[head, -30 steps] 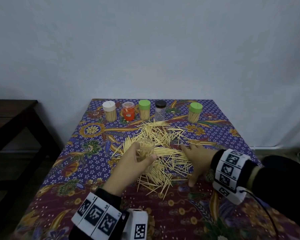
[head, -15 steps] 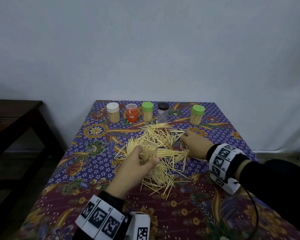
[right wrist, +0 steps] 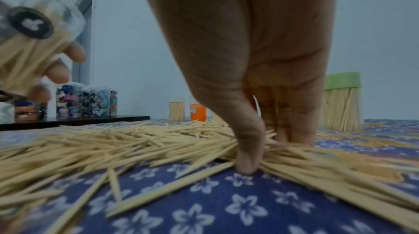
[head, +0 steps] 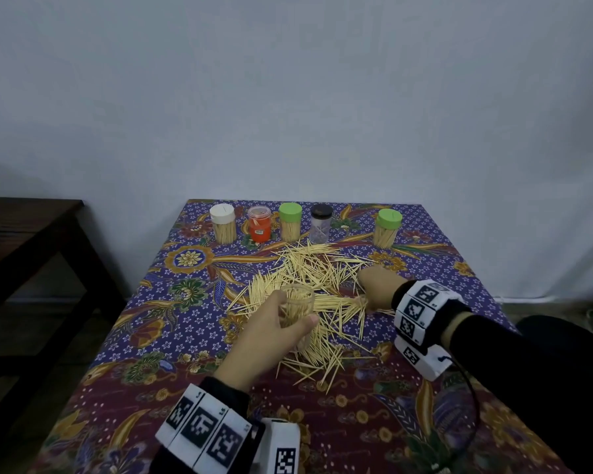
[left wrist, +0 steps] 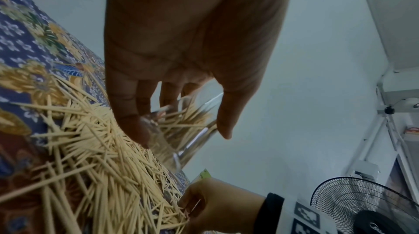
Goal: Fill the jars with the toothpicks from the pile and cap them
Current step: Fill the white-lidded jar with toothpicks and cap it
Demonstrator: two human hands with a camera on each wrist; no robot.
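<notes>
Left hand (head: 271,328) wrapped round a clear open jar (head: 297,304), part-filled, lifted just above the pile (head: 319,289) near the middle of the surface (head: 192,323); right hand (head: 377,290) down on the pile's right edge, thumb and fingers (right wrist: 294,130) pinching a bundle of toothpicks (right wrist: 260,150) against the cloth. Likely light, stiff, sharp-tipped and slippery; best gathered parallel and gripped mid-length, since loose ends fan out and spill. Jar smooth and light; best held round the wall, below the mouth. Five capped jars (head: 290,222) in a row along the far edge, well apart from the hands; open room at the near side and left; right edge of the surface near the right wrist.
</notes>
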